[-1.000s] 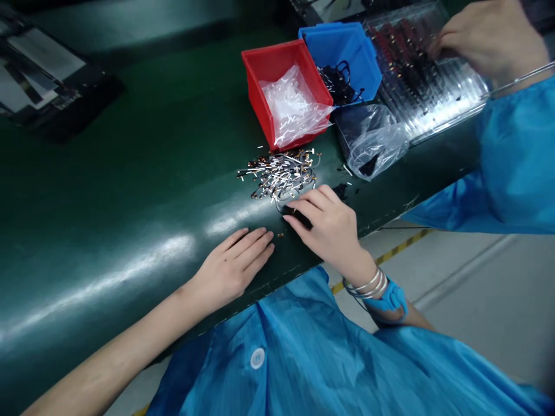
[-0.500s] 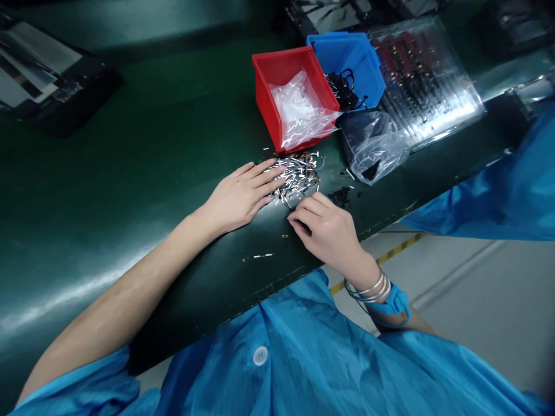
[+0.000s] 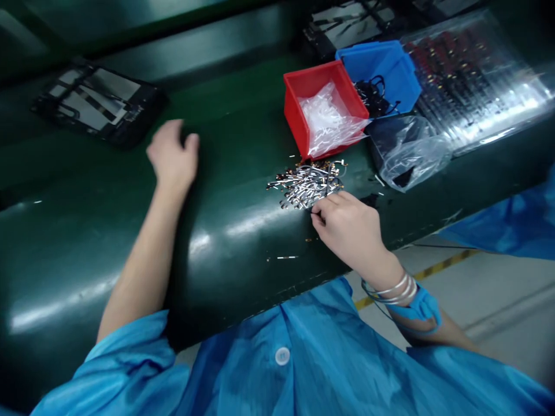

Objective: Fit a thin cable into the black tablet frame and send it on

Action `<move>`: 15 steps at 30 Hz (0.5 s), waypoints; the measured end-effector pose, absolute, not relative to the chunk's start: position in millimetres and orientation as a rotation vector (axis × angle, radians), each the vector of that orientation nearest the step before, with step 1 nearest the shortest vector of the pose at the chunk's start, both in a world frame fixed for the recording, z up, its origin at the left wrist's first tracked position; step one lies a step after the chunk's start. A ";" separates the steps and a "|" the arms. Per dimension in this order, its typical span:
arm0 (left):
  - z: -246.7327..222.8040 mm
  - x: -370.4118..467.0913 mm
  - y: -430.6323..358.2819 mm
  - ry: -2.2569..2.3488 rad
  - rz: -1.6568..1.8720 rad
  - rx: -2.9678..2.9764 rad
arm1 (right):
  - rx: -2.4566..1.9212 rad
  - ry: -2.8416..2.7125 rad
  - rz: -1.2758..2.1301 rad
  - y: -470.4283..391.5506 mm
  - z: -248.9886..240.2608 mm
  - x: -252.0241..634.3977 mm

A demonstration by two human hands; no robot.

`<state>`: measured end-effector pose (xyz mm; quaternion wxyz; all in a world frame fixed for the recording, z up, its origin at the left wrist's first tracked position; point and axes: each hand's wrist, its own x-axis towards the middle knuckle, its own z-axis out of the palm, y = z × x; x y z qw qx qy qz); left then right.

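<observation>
The right hand (image 3: 353, 231) rests on the green belt (image 3: 87, 231) at the near edge of the pile (image 3: 307, 185) of small silvery pins. Its fingers (image 3: 323, 209) are curled close together, tips touching the nearest pins; whether a pin is pinched between them cannot be told. The pile lies just beyond those fingertips and just before the red bin (image 3: 303, 104).

The left hand (image 3: 173, 155) is well to the left of the pile, blurred, fingers loosely bent with the palm down over the belt; it holds nothing that shows. Beyond it, further from the pile, lies a dark tray (image 3: 97, 104).

The red bin holds a clear bag (image 3: 327, 118). On the bin's right side stands a blue bin (image 3: 385, 66) with black wires (image 3: 372, 95) in it, and before that a second clear bag (image 3: 410, 153) with something dark inside. Right of the blue bin is a clear tray (image 3: 477, 81) of red parts. A single pin (image 3: 287, 257) lies on the belt nearer the person than the pile. No writing can be read anywhere.
</observation>
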<state>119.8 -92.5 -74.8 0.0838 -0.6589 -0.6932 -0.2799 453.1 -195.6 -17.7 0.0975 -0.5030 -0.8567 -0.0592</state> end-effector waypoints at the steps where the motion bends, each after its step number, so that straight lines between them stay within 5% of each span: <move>1: -77.9 93.7 -87.9 -2.105 -0.858 -1.887 | -1.477 -2.535 -0.191 -196.1 -17.8 453.6; 6: -75.2 52.8 -91.4 -2.101 -0.952 -1.700 | -1.397 -2.495 -0.234 -201.0 -22.4 456.7; 10: -54.5 143.0 -117.0 -1.592 -0.946 -2.400 | -1.376 -2.472 -0.257 -203.3 -26.4 459.0; 15: -42.5 259.4 -146.6 -1.067 -0.519 -3.153 | -1.332 -2.467 -0.310 -204.8 -27.8 460.5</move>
